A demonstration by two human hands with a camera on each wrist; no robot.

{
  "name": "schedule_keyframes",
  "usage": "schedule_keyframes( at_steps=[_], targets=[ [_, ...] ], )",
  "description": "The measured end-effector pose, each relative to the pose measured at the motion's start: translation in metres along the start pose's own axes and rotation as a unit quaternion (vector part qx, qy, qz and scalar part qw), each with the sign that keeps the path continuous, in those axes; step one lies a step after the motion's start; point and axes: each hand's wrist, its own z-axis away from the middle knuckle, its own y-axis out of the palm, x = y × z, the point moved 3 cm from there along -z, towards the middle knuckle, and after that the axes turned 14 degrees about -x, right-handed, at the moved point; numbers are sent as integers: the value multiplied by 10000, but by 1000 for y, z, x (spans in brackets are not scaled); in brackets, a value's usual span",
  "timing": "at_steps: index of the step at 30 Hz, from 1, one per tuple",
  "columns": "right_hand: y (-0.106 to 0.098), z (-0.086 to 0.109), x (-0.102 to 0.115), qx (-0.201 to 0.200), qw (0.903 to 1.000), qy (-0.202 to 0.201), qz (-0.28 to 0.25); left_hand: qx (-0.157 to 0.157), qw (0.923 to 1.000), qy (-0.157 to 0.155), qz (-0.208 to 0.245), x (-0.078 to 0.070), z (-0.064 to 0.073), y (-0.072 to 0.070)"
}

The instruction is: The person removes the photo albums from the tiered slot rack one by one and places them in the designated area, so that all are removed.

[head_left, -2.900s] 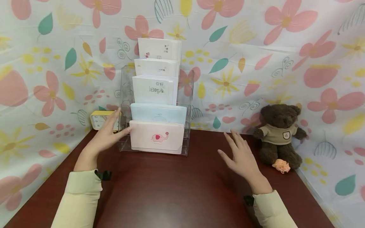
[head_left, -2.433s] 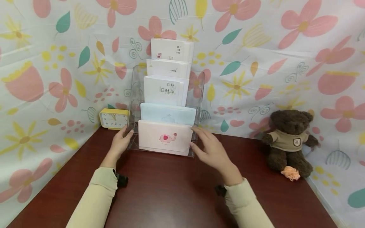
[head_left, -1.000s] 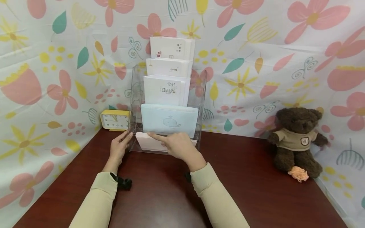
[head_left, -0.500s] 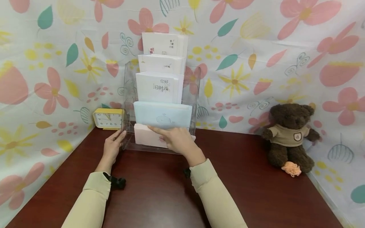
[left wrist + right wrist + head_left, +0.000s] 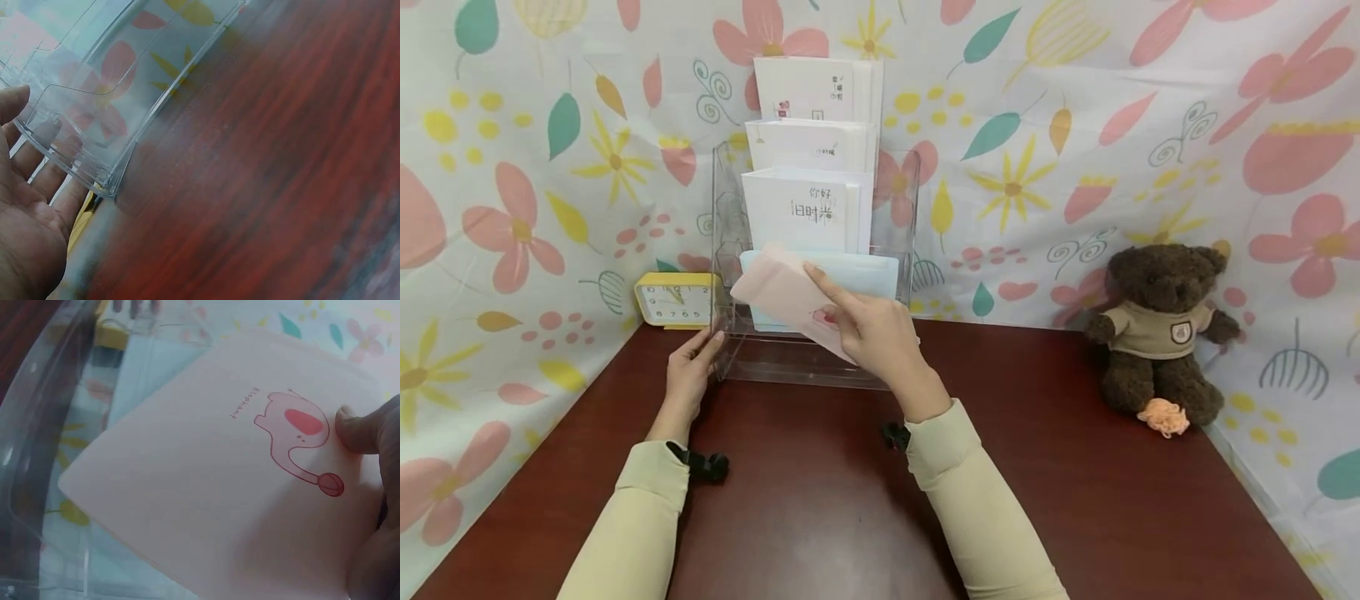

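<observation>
Pink booklet (image 5: 778, 287): pale pink, rounded corners, cover w/ a pink elephant, red ear, ball at the trunk tip, tiny "Elephant" lettering. It's up in the air, tilted, L end high, above the front lip of the clear rack (image 5: 805, 367) and covering part of the blue booklet (image 5: 876, 273). Can't tell if its low end touches the rack.

R hand (image 5: 880, 333) is grasping it, thumb on the cover, index along the top edge, other fingers mostly hidden. L hand (image 5: 687, 371) has the rack's L side gripped btwn thumb and fingers.

Rack stands near the desk's (image 5: 820, 492) back edge, L of mid, white booklets (image 5: 793, 217) on the upper tiers. Tight on the L: yellow clock (image 5: 676, 302) is just beside the rack, by the desk's back L corner. More room R: a broad stretch of desk runs from the rack to the teddy bear (image 5: 1165, 333) near the back R corner, orange bundle (image 5: 1163, 417) at its foot. In front, wide desk surface btwn the forearms.
</observation>
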Motion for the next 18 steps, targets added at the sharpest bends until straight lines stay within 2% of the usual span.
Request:
schedule_keyframes(
  at_steps=[4,9,14,18],
  targets=[
    [-9,-4,2,-280,9983,364,-356,-24,10000,-43,-34,1,2,-2],
    [-19,-4,0,-378,9928,892,-698,-54,10000,-67,-33,4,5,-4],
    [-36,-1,-6,-480,9805,1486,-1192,-12,9998,-55,-167,5,6,-3],
    [-53,2,-12,-703,9691,1859,-1459,-34,10000,-45,-79,4,2,-2]
  ],
)
